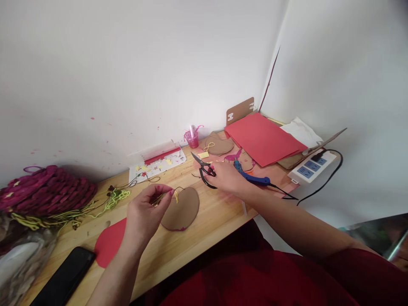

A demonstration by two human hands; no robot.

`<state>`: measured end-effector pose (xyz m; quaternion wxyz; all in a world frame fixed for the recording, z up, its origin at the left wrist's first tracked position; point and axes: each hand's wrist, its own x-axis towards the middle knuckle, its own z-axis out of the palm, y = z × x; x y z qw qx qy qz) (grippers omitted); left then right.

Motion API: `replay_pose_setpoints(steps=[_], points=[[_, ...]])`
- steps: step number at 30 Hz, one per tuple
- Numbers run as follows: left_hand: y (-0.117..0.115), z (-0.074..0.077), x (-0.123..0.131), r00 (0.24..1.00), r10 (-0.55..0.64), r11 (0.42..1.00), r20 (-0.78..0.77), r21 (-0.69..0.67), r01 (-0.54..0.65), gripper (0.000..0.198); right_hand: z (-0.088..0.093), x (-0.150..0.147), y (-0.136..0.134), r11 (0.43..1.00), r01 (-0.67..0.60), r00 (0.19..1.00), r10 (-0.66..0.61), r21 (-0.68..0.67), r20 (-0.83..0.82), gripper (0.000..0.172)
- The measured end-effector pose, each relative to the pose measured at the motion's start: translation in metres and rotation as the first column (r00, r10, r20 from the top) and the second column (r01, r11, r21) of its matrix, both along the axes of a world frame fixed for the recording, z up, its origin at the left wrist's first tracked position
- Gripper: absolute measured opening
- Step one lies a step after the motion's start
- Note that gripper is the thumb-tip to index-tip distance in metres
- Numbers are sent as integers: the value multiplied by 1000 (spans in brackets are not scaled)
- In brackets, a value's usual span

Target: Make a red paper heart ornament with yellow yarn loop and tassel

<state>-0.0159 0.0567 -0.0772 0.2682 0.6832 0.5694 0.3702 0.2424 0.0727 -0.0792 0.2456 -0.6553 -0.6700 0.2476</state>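
My left hand [145, 211] is closed in a pinch on a thin yellow and dark cord [176, 195], whose loose ends stick out past the fingertips. Below the cord lies a round brown cardboard disc [181, 211], with pink marks along its near edge. My right hand [228, 177] has its fingers at the black handles of a pair of scissors [207, 169], with the blades pointing to the back left. Just beyond that hand rests a blue glue gun [256, 178] with a black cable. A red paper piece [110, 241] is partly hidden behind my left forearm.
Red paper sheets [266, 138] lie at the back right, beside a white power strip [314, 166]. A pink cup [191, 139] and cardboard shapes [219, 143] stand near the wall. At left are a magenta woven object [47, 189], yellow-green cords [116, 199] and a black phone [63, 276].
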Motion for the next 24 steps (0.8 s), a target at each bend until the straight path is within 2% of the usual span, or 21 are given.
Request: replay_pose_setpoints(steps=[1,3,6,9,13,15,18,21,22,24], points=[[-4,-3,-5,1000,12,1000,-3,13,-12,27,1,0,2,998,-12,994,6,58,105,24],[-13,-8,-13,999,25,998,-29,65,-23,24,0,-2,7,995,-26,983,7,100,182,18],[-28,-14,-20,990,3,973,-141,230,29,14,-7,-8,17,996,38,974,-55,84,219,32],[-41,-20,-22,957,-9,896,-290,422,137,6,-9,-16,24,994,92,964,-104,61,245,33],[-53,-30,-22,912,-22,794,-410,547,265,11,9,-16,9,992,-17,957,-20,125,289,24],[-59,-35,-23,892,-47,780,-449,542,314,12,20,-4,-9,970,-48,947,-32,240,320,21],[-67,-40,-25,869,-84,788,-487,501,357,12,24,37,-36,963,17,932,-113,269,344,18],[-73,-46,-26,864,-110,807,-491,463,366,11,9,87,-57,956,68,893,-185,284,411,16],[-74,-48,-27,866,-123,814,-484,450,367,11,2,100,-62,963,66,886,-177,262,428,17],[-76,-50,-27,871,-150,824,-468,428,372,11,-10,116,-72,977,8,899,-101,213,426,30]])
